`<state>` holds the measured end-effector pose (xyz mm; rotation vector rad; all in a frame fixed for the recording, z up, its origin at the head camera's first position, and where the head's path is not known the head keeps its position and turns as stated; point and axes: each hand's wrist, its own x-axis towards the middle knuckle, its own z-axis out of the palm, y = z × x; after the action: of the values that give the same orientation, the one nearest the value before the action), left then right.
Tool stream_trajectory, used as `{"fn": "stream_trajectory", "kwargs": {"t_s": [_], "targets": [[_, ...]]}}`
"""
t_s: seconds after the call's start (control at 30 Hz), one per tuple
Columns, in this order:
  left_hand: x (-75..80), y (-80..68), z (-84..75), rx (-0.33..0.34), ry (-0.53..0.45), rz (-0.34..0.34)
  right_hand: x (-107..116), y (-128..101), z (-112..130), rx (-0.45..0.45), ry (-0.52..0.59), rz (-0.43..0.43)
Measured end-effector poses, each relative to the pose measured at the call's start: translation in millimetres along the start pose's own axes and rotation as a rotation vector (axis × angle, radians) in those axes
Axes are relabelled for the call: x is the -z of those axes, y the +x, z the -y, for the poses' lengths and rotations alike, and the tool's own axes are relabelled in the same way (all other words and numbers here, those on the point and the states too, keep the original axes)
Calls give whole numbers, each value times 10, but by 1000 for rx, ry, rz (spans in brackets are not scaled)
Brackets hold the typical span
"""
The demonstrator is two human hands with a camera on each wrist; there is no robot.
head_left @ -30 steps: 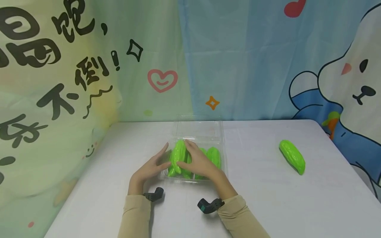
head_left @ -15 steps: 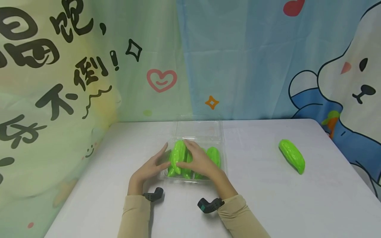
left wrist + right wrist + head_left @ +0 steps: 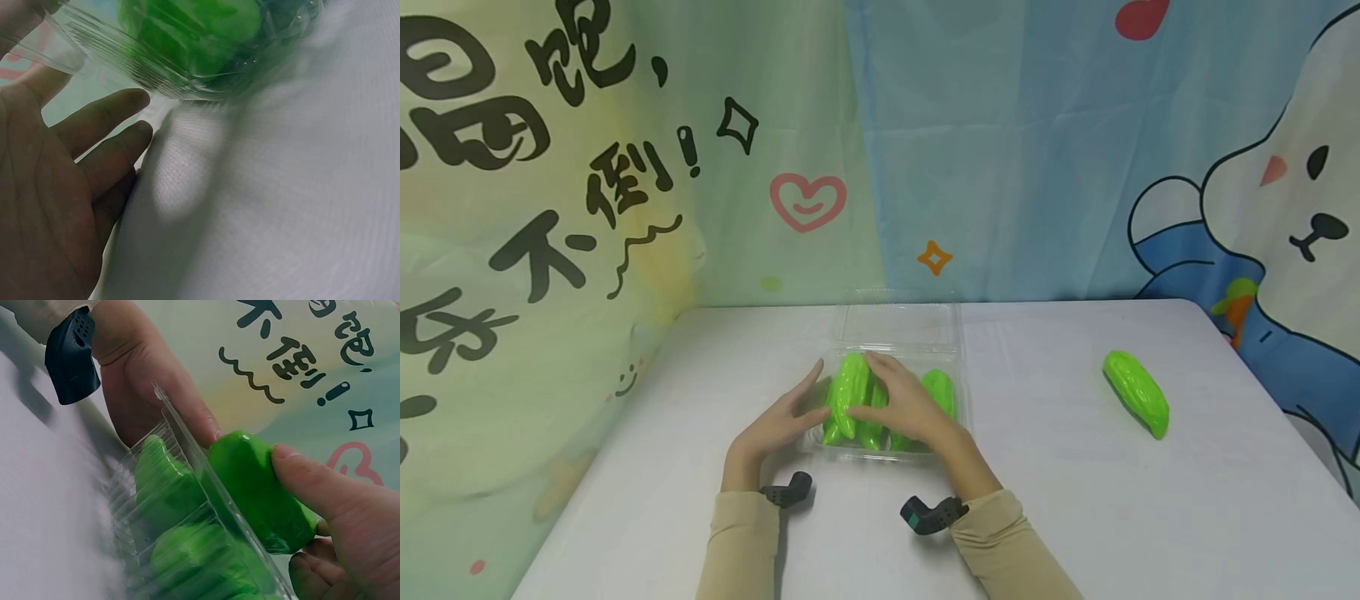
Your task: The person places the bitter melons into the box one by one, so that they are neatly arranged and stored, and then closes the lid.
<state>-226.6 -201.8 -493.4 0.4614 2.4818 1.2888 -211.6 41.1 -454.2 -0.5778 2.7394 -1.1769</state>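
The table [image 3: 1150, 517] was white, its finely textured top rounded at the far right corner. Near the middle of its far half sat a clear box [image 3: 887, 456], its lid [image 3: 898, 325] open on the far side. Well apart to the right, a green vegetable [image 3: 1137, 395] lay slantwise, its near end pointing rightward.

A hand could pass over the bench [image 3: 1037, 508] between the clear container [image 3: 964, 417] and the lone green vegetable [image 3: 1137, 395] on the right. Above the container's left half, the left fingers [image 3: 803, 386], right fingers [image 3: 883, 368] and topmost green vegetable [image 3: 853, 387] block a way down, while the open lid [image 3: 901, 327] stands across the far side.
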Motion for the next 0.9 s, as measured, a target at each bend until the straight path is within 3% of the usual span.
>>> {"fn": "stream_trajectory", "kwargs": {"t_s": [0.9], "targets": [[-1, 17, 24, -11, 9, 2, 140, -23, -42, 20, 68, -28]]}}
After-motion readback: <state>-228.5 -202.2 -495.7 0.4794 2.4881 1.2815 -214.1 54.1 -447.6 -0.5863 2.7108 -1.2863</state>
